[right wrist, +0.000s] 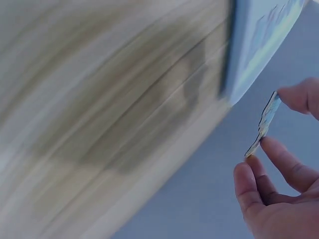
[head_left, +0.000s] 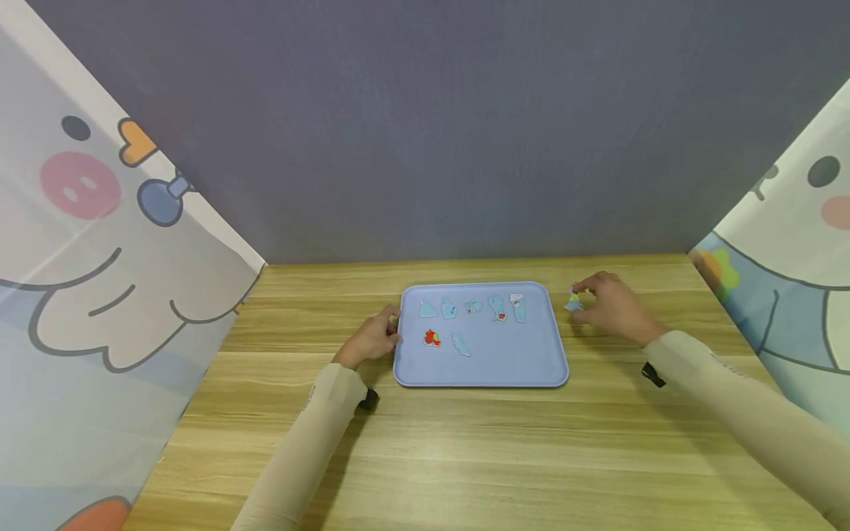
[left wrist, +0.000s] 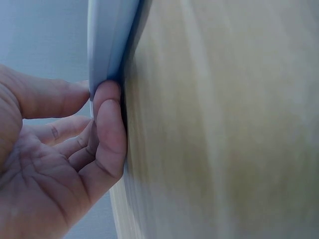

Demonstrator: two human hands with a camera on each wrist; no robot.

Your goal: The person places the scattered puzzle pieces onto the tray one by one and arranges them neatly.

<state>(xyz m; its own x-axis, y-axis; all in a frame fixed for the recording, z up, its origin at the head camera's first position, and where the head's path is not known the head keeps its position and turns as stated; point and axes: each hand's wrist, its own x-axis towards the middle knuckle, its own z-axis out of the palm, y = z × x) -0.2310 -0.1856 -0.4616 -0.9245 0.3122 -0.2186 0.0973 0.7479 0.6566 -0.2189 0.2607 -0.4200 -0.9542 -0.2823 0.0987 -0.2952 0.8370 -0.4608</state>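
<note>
A pale blue rectangular tray [head_left: 478,372] lies on the wooden table. At its left edge, my left hand [head_left: 370,338] pinches the rim, thumb on the top side and fingers [left wrist: 110,130] bent against the outer wall. Right of the tray, my right hand [head_left: 614,308] holds a small flat puzzle piece [head_left: 574,301] between thumb and fingertips. Blue and yellow show on this piece, and the right wrist view has its thin edge [right wrist: 263,122] above the table. Several irregular light blue puzzle pieces [head_left: 449,308] form a row in the tray, with a red piece [head_left: 432,338] and a narrow blue piece [head_left: 461,344] below them.
A dark grey panel [head_left: 465,133] stands along the table's back edge. Cartoon-printed panels [head_left: 86,243] border the table on both sides. Wood grain table top [head_left: 465,457] stretches in front of the tray.
</note>
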